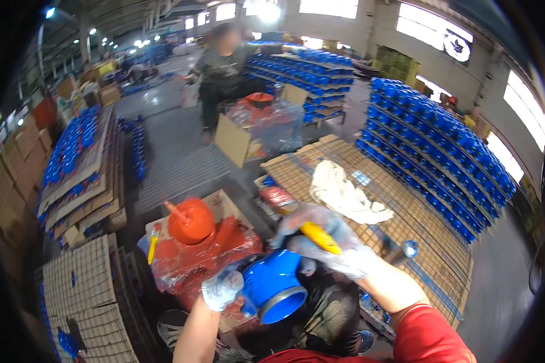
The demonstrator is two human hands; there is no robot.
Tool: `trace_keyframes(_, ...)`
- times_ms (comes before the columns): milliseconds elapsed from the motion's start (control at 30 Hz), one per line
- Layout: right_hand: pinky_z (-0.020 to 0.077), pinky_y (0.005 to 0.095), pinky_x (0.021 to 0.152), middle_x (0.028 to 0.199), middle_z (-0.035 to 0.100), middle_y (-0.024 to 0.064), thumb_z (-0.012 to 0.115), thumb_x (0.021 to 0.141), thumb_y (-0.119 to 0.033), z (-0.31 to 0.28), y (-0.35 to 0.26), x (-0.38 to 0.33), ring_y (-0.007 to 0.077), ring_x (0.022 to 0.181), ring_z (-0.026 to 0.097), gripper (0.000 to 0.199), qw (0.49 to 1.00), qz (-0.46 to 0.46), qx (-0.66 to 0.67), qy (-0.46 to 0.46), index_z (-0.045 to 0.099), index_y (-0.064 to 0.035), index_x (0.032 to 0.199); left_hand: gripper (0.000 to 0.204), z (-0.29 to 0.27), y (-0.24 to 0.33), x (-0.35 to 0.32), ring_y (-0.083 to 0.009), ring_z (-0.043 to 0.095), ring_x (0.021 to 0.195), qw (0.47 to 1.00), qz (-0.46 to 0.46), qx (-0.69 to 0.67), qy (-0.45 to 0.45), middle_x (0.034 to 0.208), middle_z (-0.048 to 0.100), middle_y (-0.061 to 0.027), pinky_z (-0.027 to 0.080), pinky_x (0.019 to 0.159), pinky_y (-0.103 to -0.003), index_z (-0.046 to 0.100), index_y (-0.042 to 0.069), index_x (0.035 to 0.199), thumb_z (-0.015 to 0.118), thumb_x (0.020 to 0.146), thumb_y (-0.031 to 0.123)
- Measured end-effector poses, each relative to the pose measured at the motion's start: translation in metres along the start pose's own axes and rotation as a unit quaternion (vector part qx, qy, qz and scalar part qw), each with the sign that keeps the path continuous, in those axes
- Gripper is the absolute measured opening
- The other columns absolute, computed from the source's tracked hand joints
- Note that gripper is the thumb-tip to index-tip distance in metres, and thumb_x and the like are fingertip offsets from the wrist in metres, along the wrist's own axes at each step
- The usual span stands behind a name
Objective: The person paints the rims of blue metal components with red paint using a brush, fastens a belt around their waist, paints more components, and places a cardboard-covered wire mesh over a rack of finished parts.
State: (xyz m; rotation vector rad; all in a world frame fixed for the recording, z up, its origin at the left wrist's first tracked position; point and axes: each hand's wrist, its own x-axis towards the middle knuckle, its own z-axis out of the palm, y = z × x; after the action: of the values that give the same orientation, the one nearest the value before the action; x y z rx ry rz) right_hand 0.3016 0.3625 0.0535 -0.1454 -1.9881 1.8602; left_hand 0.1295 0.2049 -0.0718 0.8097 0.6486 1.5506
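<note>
My left hand [223,287], in a grey-white glove, grips a blue-painted valve body [274,281] by its side. The casting tilts in front of me, its round mouth with a bare metal rim facing down toward me. Just above it, my gloved right hand [330,239] is closed around a yellow-handled brush [321,238]; the brush's head is blurred and partly hidden by the fingers. To the left of the casting, an orange-red rounded pot [191,221] with a stick standing in it rests on a red-paint-smeared board [227,239].
Another yellow-handled tool [153,245] lies at the paint board's left edge. A white cloth [345,193] and a metal cylinder [401,253] are on the mesh-topped table [430,272]. Tiered blue castings [430,151] stand at right. A co-worker [221,72] stands beyond another paint-covered stand [272,121].
</note>
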Motion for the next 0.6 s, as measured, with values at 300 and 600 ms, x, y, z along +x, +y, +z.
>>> trace_keyframes(300,0.0509,0.0238,0.061,0.084,0.069,0.0052,0.059,0.096,-0.026,0.072,0.147,0.163,0.0103,0.067,0.063,0.027,0.987,0.100,-0.126,0.018,0.065,-0.0048,0.111,0.092,-0.101,0.009,-0.106,-0.0504,0.061,0.102,0.919,0.204,-0.275,0.193,0.125,0.055,-0.0309,0.057,0.082,-0.055,0.043,-0.002,0.137,0.050,0.083,0.072)
trace_keyframes(600,0.0518,0.0274,0.072,0.090,0.071,0.0062,0.070,0.083,-0.014,0.106,0.260,0.201,0.0134,0.076,0.065,0.018,0.951,0.170,-0.257,0.010,0.069,-0.0074,0.100,0.078,-0.126,0.049,-0.142,-0.0558,0.061,0.099,0.860,0.322,-0.338,0.207,0.127,0.052,-0.0351,0.058,0.066,-0.061,0.039,0.005,0.142,0.043,0.091,0.064)
